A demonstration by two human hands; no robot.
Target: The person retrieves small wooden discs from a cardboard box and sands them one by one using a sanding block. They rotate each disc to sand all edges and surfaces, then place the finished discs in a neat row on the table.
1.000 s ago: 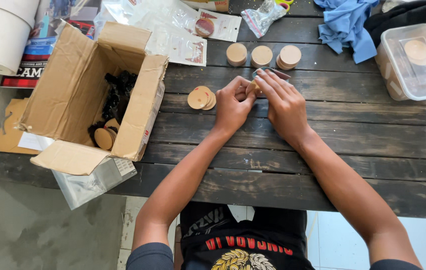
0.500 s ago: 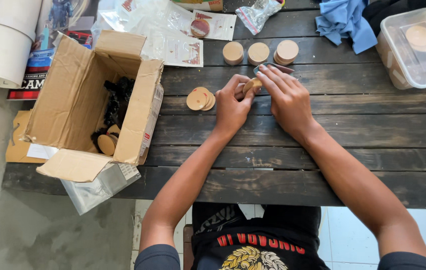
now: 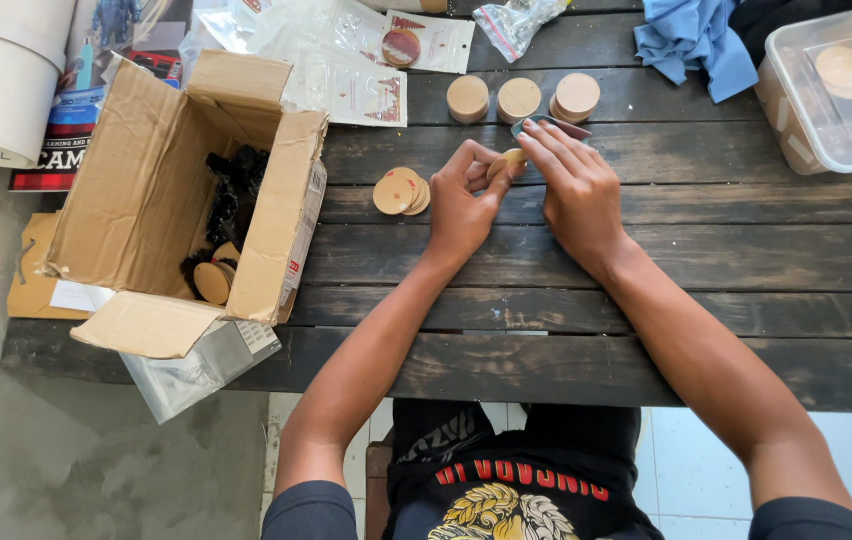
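Note:
My left hand pinches a small round wooden disc between thumb and fingertips over the dark plank table. My right hand lies flat beside it, its fingers pressing a grey strip, perhaps sandpaper, against the disc's edge. A loose pile of thin wooden discs lies just left of my left hand. Three stacks of thicker wooden discs stand in a row beyond my fingertips.
An open cardboard box holding black pieces and discs sits at the table's left end. Clear plastic bags lie at the back, a blue cloth and a lidded plastic tub at the back right. A white roll lies far left.
Both hands stay together on the disc and have edged slightly away from me; my left fingers have turned the disc a little. Nothing else on the table moved.

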